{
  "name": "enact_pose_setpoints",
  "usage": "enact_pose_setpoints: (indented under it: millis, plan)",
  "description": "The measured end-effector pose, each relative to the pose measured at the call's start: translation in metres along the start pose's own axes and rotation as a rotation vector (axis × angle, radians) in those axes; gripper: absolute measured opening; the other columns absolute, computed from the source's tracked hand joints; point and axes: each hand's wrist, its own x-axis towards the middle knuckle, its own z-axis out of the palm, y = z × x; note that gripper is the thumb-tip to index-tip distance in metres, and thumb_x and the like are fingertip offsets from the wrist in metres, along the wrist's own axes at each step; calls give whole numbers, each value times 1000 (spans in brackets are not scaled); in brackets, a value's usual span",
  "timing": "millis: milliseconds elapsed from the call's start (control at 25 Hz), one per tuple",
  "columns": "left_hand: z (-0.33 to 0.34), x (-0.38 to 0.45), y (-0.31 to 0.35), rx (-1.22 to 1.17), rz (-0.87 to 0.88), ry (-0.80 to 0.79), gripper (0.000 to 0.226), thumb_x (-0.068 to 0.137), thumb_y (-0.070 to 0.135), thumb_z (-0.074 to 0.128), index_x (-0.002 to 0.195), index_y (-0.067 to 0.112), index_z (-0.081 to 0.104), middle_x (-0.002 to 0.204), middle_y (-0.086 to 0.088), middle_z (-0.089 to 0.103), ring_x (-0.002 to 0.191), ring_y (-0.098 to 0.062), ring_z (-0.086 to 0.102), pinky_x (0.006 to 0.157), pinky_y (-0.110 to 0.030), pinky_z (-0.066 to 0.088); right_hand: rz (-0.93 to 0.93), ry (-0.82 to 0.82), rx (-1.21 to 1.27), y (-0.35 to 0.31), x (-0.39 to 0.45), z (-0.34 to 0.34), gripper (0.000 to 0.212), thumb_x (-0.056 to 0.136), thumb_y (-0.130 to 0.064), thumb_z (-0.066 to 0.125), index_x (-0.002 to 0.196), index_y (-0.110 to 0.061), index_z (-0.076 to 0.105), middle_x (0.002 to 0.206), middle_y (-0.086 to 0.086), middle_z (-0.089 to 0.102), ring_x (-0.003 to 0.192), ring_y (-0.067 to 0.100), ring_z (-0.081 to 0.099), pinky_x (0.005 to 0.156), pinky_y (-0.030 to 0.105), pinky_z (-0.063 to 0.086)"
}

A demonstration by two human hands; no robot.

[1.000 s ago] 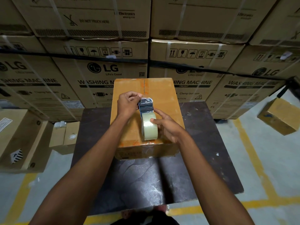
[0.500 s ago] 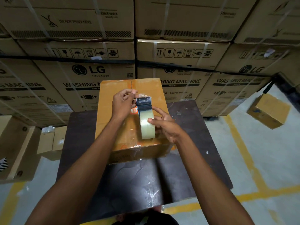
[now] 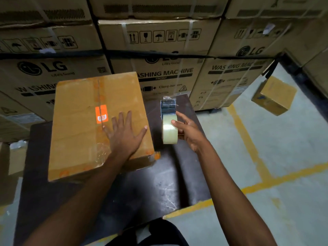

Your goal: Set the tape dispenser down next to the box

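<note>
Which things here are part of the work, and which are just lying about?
In hand:
box, with the left hand flat on top
tape dispenser, held by the right hand
table under the box

Lying about:
washing machine cartons stacked behind
small box on the right
open cartons on the left

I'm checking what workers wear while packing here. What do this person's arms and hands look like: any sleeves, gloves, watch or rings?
Both forearms are bare as far up as the view shows, with no sleeves visible. The left hand and right hand are ungloved. No watch, wristband or ring shows on either.
</note>
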Motion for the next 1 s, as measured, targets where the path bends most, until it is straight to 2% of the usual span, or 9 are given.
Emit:
enact_pose_setpoints:
  millis: [160, 280, 400, 520, 560, 680, 760, 880, 1000]
  plan:
    - [4, -1, 2, 97, 1, -17, 98, 91, 90, 25, 170, 33, 11, 181, -10, 12, 166, -42, 9, 124, -78, 10, 154, 32, 32, 53, 37, -12, 51, 100, -21, 72, 148, -29, 55, 114, 5, 77, 91, 14, 72, 69, 26, 57]
    - [7, -1, 2, 110, 8, 10, 94, 92, 89, 26, 169, 35, 15, 181, -9, 12, 166, -42, 10, 124, -78, 9, 265, 42, 61, 94, 67, -10, 49, 101, -25, 72, 148, -20, 60, 122, 6, 77, 97, 16, 71, 82, 34, 55]
    - [12, -3, 2, 120, 0, 31, 93, 92, 89, 28, 168, 36, 18, 181, -9, 15, 166, -42, 13, 124, -79, 10, 330, 48, 94, 120, 86, -2, 39, 102, -27, 70, 138, -13, 68, 131, 16, 75, 107, 22, 70, 97, 44, 54]
    - [12, -2, 2, 137, 3, 42, 94, 92, 89, 26, 169, 35, 19, 180, -9, 17, 165, -42, 15, 123, -79, 12, 332, 73, 130, 128, 99, 6, 42, 102, -33, 71, 134, -7, 69, 135, 20, 74, 110, 27, 71, 102, 49, 55]
    - [11, -2, 2, 137, 1, 43, 94, 92, 89, 26, 169, 35, 19, 180, -9, 17, 165, -42, 15, 123, -79, 12, 326, 78, 117, 126, 101, 9, 45, 101, -36, 71, 135, -7, 66, 132, 19, 75, 111, 28, 73, 100, 49, 57]
    - [9, -3, 4, 136, -8, 44, 94, 92, 88, 27, 169, 34, 21, 181, -8, 17, 165, -41, 15, 123, -78, 12, 323, 104, 108, 120, 109, 15, 50, 101, -40, 72, 136, -16, 45, 120, 10, 70, 101, 22, 71, 79, 42, 62]
    - [9, -3, 6, 133, -17, 38, 93, 92, 88, 27, 168, 36, 21, 181, -8, 16, 166, -41, 15, 123, -78, 11, 327, 82, 94, 120, 116, 13, 53, 103, -40, 69, 139, -15, 39, 125, 12, 68, 103, 22, 69, 90, 50, 63]
    - [8, -4, 5, 141, -26, 28, 92, 92, 88, 25, 169, 37, 18, 181, -6, 14, 166, -40, 12, 124, -77, 9, 331, 16, -3, 109, 115, 12, 49, 106, -45, 62, 139, -16, 38, 139, 15, 65, 115, 26, 65, 110, 59, 54]
    - [6, -1, 3, 120, -18, 13, 91, 93, 88, 23, 169, 38, 15, 182, -6, 12, 167, -39, 8, 125, -76, 7, 270, -20, -253, 90, 107, 14, 78, 102, -56, 62, 161, -19, 26, 168, 13, 43, 141, 29, 53, 116, 53, 49]
